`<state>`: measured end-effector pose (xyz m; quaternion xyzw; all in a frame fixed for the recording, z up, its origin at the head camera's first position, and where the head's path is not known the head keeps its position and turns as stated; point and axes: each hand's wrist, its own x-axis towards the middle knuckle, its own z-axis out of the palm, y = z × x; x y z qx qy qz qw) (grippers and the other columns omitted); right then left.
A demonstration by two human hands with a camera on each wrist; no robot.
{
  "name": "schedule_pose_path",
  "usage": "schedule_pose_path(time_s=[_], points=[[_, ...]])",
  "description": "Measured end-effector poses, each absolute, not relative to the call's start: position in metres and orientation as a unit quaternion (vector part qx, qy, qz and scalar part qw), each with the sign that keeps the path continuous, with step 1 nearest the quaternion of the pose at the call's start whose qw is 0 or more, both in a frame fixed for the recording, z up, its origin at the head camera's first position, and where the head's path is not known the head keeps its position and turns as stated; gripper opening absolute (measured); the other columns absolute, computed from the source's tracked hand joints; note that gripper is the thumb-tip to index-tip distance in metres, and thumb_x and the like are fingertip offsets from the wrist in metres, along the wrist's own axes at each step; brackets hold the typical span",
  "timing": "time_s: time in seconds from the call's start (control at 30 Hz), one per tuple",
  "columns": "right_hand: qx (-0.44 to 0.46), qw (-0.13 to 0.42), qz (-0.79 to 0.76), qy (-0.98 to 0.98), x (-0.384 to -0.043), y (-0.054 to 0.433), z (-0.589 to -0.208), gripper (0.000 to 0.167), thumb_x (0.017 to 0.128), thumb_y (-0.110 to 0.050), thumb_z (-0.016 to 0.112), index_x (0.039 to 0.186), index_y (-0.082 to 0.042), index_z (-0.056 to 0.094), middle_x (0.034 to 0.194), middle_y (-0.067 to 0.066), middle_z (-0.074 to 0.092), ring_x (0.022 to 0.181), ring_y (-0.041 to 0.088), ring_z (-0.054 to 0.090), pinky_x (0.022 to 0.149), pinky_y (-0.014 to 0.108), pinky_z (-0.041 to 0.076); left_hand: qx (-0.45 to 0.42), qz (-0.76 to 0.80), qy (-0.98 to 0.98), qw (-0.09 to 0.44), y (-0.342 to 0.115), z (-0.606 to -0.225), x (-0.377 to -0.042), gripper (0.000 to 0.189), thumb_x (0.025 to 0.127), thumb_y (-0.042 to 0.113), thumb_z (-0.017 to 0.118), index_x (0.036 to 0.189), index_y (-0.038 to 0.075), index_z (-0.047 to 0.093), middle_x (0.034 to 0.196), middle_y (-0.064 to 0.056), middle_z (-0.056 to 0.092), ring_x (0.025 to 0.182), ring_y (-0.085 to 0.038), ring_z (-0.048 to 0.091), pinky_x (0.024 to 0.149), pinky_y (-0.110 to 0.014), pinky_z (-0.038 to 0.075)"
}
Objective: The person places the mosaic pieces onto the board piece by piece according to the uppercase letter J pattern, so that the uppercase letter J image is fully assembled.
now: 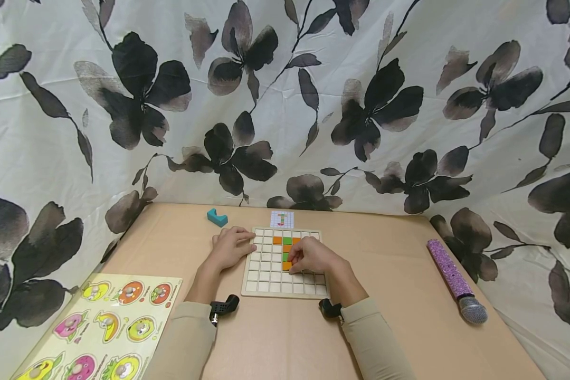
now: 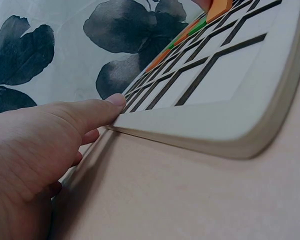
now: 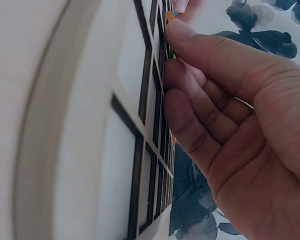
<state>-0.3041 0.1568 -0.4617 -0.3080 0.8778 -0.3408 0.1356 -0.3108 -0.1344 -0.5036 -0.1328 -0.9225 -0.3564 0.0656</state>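
Pinching flat sq. orange tile (image 1: 285,267) w/ R hand (image 1: 313,257), thumb + curled fingers tog. on it, btwn L + R edges of round-cornered, gridded white board (image 1: 268,288). Resting L hand (image 1: 229,246) on board's L edge, thumb apart from fingers, nr far edge of smooth tan desk (image 1: 404,264).

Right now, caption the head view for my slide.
Left hand touching the board, right hand at its orange and green tiles.
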Motion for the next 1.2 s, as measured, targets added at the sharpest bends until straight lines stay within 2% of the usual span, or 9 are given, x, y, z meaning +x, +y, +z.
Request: schedule_pose_path(time_s=[0.97, 1.2], points=[[-0.295, 0.151, -0.351, 0.876, -0.3032, 0.1572, -0.4613, 0.021, 0.077, -0.008, 0.092, 0.092, -0.011, 0.077, 0.08, -0.003, 0.07, 0.073, 0.011, 0.065, 0.07, 0.026, 0.055, -0.129, -0.362, -0.921, 0.065, -0.1341, -0.5029, -0.3095, 0.041, 0.096, 0.033, 0.075, 0.134, 0.018, 0.072, 0.14, -0.008, 0.062, 0.128, -0.032, 0.046, 0.099, -0.056, 0.022], [-0.294, 0.137, -0.367, 0.872, -0.3051, 0.1596, -0.46, 0.02, 0.08, -0.009, 0.09, 0.094, -0.006, 0.078, 0.079, -0.002, 0.071, 0.072, 0.011, 0.065, 0.068, 0.025, 0.055, -0.131, -0.362, -0.92, 0.065, -0.1345, -0.5028, -0.3098, 0.041, 0.096, 0.033, 0.075, 0.134, 0.018, 0.072, 0.14, -0.008, 0.062, 0.127, -0.032, 0.046, 0.099, -0.056, 0.022]])
